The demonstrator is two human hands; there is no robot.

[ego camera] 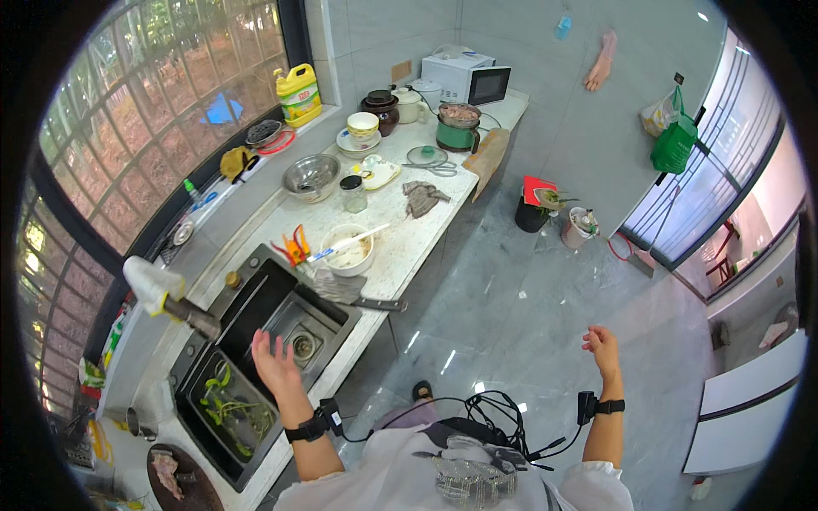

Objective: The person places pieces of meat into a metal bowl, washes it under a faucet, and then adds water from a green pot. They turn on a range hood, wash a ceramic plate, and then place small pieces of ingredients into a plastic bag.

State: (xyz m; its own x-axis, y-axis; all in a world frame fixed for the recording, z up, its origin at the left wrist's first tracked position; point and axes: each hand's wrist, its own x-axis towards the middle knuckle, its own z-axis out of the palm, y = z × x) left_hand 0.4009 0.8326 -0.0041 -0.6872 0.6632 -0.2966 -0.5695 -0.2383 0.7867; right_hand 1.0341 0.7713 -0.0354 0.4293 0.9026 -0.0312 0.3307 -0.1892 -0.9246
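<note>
My left hand (277,365) is raised over the dark double sink, fingers spread, holding nothing. Beneath it is the sink's divider, between a basin of leafy green stems (233,402) in water and a basin with a metal drain (303,346). The faucet (192,317), its top wrapped in a white cover, stands just beyond. Out to the right, my right hand (601,345) hangs above the tiled floor, fingers loosely curled and nothing in them. A cleaver (378,305) lies at the sink's far edge beside a white bowl (351,260) with a brush-like stick across it and several chili peppers (295,246).
A round cutting board (165,501) bears raw meat at lower left. Farther along the counter are a steel bowl (312,177), a glass jar (353,195), a rag (423,198), a green pot (455,135) and a microwave (460,76). Bins (578,231) stand on the floor. Cables (495,409) loop at my waist.
</note>
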